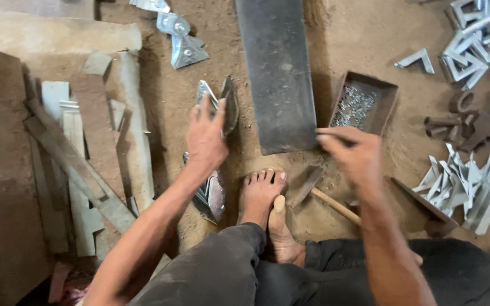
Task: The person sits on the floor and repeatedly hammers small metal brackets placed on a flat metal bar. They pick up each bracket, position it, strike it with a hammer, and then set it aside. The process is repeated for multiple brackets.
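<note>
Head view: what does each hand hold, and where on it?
The left hand grips a shiny triangular metal piece by its lower end. The right hand pinches something thin at its fingertips; what it is cannot be told.

free: bare sand floor (364,34) beyond tray | blocked: dark steel slab (279,73) centre, rivet tray (363,102) right, plank stack (86,158) left
</note>
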